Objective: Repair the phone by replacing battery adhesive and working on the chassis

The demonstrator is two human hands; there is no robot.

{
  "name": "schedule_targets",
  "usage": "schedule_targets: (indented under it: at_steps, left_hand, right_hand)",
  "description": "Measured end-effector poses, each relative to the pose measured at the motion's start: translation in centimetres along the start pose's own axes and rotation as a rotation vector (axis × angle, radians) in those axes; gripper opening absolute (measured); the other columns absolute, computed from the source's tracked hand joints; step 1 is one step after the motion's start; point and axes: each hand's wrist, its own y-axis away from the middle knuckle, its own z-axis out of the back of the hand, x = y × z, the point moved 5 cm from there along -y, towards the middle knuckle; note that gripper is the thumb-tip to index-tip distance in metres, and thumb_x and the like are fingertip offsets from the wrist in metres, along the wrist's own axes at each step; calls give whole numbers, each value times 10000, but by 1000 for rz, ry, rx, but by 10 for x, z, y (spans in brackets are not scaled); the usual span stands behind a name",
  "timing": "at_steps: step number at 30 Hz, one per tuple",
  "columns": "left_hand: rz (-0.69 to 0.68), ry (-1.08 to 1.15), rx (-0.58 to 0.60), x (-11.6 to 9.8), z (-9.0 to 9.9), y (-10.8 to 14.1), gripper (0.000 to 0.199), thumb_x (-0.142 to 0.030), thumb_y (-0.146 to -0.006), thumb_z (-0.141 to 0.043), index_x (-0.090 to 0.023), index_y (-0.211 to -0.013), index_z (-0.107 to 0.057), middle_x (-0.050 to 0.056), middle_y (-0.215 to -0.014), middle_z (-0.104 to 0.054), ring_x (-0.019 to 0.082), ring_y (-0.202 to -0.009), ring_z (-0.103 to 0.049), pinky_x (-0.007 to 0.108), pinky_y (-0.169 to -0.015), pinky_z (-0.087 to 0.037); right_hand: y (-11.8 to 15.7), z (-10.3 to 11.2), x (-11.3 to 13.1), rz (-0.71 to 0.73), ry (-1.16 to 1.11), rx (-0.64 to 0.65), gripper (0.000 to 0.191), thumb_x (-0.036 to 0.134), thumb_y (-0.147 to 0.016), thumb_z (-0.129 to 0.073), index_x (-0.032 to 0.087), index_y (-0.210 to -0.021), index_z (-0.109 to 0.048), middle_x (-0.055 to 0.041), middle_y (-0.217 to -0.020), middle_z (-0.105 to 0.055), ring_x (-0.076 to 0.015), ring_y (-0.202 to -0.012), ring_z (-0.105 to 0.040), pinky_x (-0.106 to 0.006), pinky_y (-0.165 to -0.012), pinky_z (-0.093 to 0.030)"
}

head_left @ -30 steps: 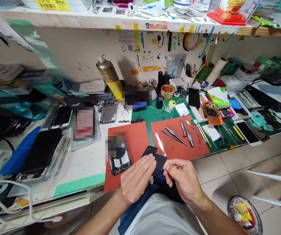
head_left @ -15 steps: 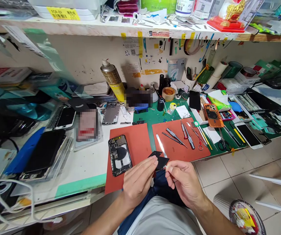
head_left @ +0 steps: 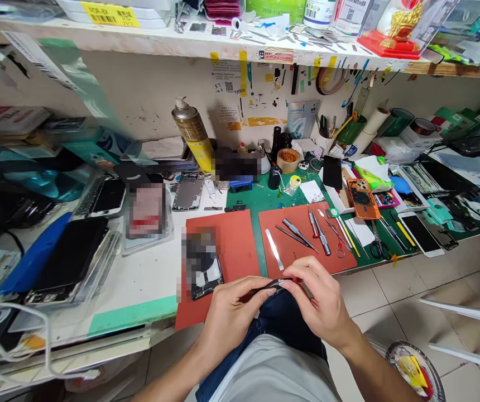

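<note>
Both hands hold a thin, flat black piece that looks like a phone battery (head_left: pixel 281 281), seen nearly edge-on above the lap. My left hand (head_left: pixel 240 304) pinches its left end between thumb and fingers. At the other end my right hand (head_left: pixel 317 290) grips it, thumb below and fingers over the top. Much of the piece is hidden by the fingers. To the left, an opened phone (head_left: pixel 207 273) lies on a red-brown mat (head_left: pixel 240 245), partly blurred out. A flat metal spudger (head_left: pixel 274 250) rests just beyond my right hand.
Tweezers (head_left: pixel 294 231), a grey screwdriver (head_left: pixel 322 237) and scissors (head_left: pixel 379 245) lie to the right. An orange phone back (head_left: pixel 363 198) leans on a box. A spray can (head_left: pixel 193 134) stands at the back, beneath a loaded shelf (head_left: pixel 223 49). A bin (head_left: pixel 416 368) sits on the floor.
The black piece has turned from face-up to nearly edge-on. My left hand has gone from lying flat over it to pinching its end, and my right fingers have moved up onto it.
</note>
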Motion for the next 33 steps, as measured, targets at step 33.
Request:
schedule_targets:
  at_steps: [33]
  left_hand:
    - [314, -43, 45, 1, -19, 9, 165, -309, -1006, -692, -229, -936, -818, -48, -700, -738, 103, -575, -561, 204, -568, -426]
  right_hand:
    - [18, -21, -24, -53, 75, 3, 199, 79, -1089, -422, 250, -1058, -518, -31, -965, -597, -175, -842, -598, -291, -761, -506]
